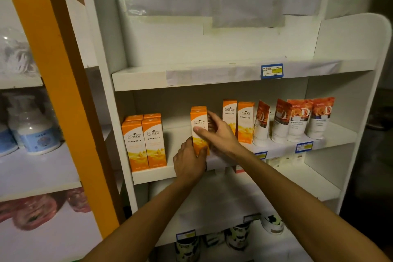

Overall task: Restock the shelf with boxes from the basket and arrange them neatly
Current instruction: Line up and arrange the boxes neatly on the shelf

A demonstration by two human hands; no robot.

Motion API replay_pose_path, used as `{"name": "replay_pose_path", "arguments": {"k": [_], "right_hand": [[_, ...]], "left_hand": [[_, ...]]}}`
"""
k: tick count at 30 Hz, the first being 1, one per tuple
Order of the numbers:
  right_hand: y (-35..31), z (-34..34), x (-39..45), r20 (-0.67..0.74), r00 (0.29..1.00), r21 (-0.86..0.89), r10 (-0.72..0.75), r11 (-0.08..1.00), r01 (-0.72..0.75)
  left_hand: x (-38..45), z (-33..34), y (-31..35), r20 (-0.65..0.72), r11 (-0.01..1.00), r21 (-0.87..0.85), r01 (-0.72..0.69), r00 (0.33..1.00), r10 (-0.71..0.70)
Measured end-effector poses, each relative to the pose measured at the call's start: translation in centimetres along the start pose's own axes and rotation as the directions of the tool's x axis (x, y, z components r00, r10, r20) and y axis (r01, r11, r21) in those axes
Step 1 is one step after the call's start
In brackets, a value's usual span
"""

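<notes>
While the left hand (190, 160) grips the foot of an upright orange box (198, 128) on the shelf (170, 173), the right hand (219, 135) pinches it higher up. Matching boxes (143, 142) stand left of both hands. Judged light, stiff cardboard, easily tipped; hold by the narrow sides.

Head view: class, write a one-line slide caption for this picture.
Both hands, left hand and right hand, hold an orange box upright on the white shelf between other orange boxes.

Tubes (297, 121); bottles (36, 132); price tag (271, 71)
</notes>
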State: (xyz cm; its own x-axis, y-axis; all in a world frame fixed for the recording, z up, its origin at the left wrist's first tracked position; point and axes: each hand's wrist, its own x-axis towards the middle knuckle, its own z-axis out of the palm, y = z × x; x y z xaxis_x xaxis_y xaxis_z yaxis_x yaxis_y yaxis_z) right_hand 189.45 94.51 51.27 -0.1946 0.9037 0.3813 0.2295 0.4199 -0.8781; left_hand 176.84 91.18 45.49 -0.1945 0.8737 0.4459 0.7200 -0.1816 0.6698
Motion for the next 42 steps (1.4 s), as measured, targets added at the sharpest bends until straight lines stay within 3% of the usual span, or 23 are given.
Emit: {"name": "replay_pose_path", "arguments": {"k": [5, 14, 17, 21, 24, 32, 37, 42], "right_hand": [[0.7, -0.9, -1.6, -0.027, 0.994, -0.365, -0.110, 0.926, 0.093], [-0.4, 0.1, -2.3, 0.024, 0.959, -0.659, -0.283, 0.717, 0.228], [-0.9, 0.5, -2.2, 0.044, 0.969, -0.579, -0.243, 0.784, 0.223], [-1.4, 1.0, -2.7, 0.056, 0.987, -0.323, -0.151, 0.933, 0.161], [-1.5, 1.8, -3.3, 0.056, 0.994, -0.178, -0.094, 0.979, 0.103], [-1.0, 3.4, -3.7, 0.051, 0.998, -0.035, -0.029, 0.999, 0.031], [-0.9, 3.6, -4.0, 0.049, 0.999, -0.014, -0.014, 1.000, 0.015], [-1.5, 4.2, -4.4, 0.063, 0.998, 0.033, 0.006, 0.999, -0.009]], "left_hand": [[-0.8, 0.1, 0.2, 0.005, 1.000, -0.016, -0.003, 1.000, 0.004], [-0.8, -0.8, 0.0, -0.008, 0.995, -0.098, 0.017, 1.000, -0.018], [-1.0, -1.1, 0.3, -0.030, 0.992, -0.118, 0.038, 0.999, -0.042], [-1.5, -1.6, 0.2, -0.081, 0.993, -0.113, 0.043, 0.995, -0.053], [-1.7, -2.2, -0.1, -0.098, 0.996, -0.081, 0.040, 0.994, -0.048], [-2.6, -2.5, 0.0, 0.013, 0.993, -0.105, 0.045, 0.999, -0.044], [-6.4, -4.0, 0.3, -0.021, 0.979, -0.191, -0.075, 0.997, 0.072], [-7.9, -5.6, -1.5, -0.008, 0.989, -0.105, -0.106, 0.994, 0.106]]}}
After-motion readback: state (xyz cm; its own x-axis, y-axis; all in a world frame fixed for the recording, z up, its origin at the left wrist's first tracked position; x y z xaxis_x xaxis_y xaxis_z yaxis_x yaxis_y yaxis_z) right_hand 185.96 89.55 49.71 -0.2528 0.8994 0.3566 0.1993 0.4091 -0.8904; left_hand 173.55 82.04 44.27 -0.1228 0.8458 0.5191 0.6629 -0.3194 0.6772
